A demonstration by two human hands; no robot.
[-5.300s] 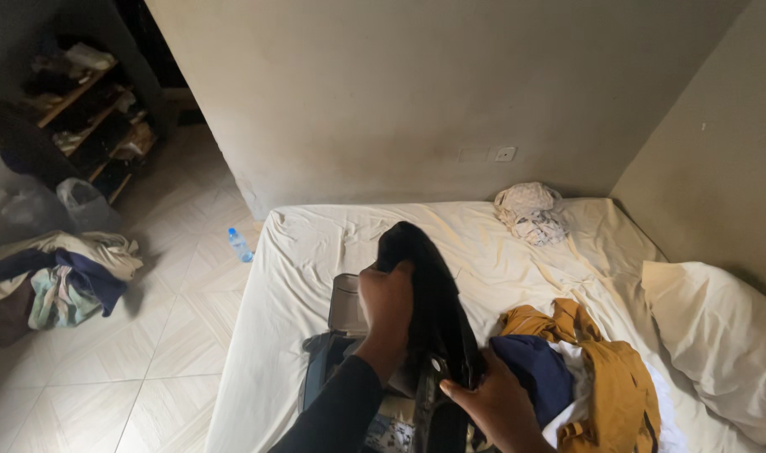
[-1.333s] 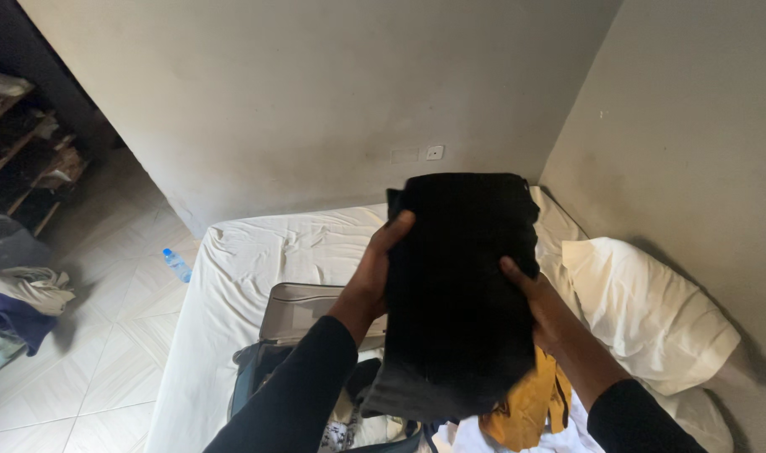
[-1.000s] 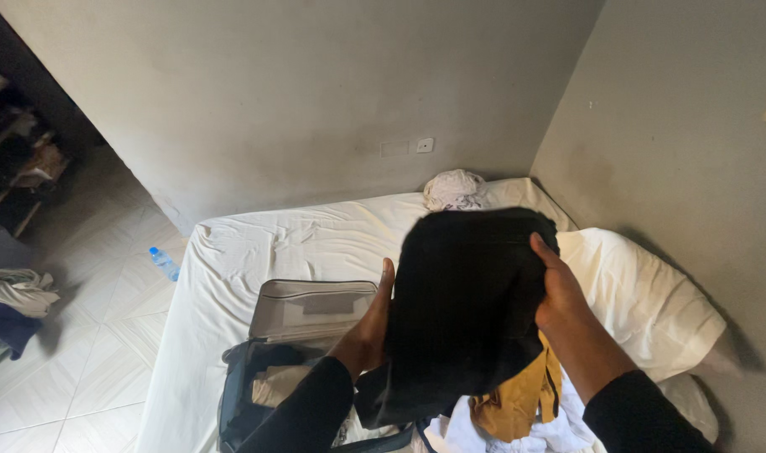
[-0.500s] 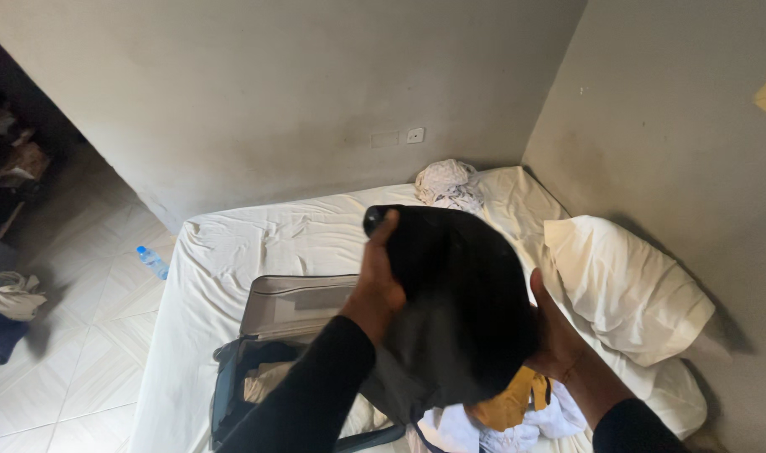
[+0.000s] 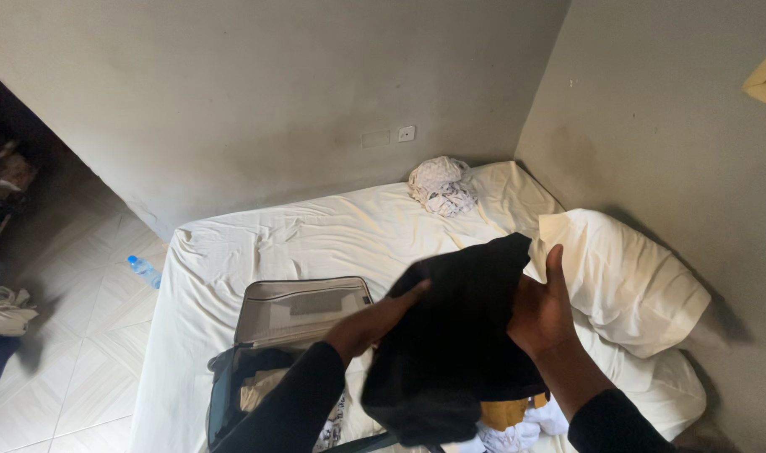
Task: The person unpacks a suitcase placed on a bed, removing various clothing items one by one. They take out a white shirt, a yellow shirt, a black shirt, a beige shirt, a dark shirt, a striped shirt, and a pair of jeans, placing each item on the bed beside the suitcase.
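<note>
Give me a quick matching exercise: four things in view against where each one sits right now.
Things:
1. folded black garment
2. small clear plastic water bottle
3. crumpled white patterned cloth
4. open grey soft suitcase

Places:
A. on the tiled floor beside the mattress
B. at the mattress's far edge by the wall
C. held between both hands
D. on the white sheet, lid up

Pairs: 1-C, 2-A, 3-B, 4-D
</note>
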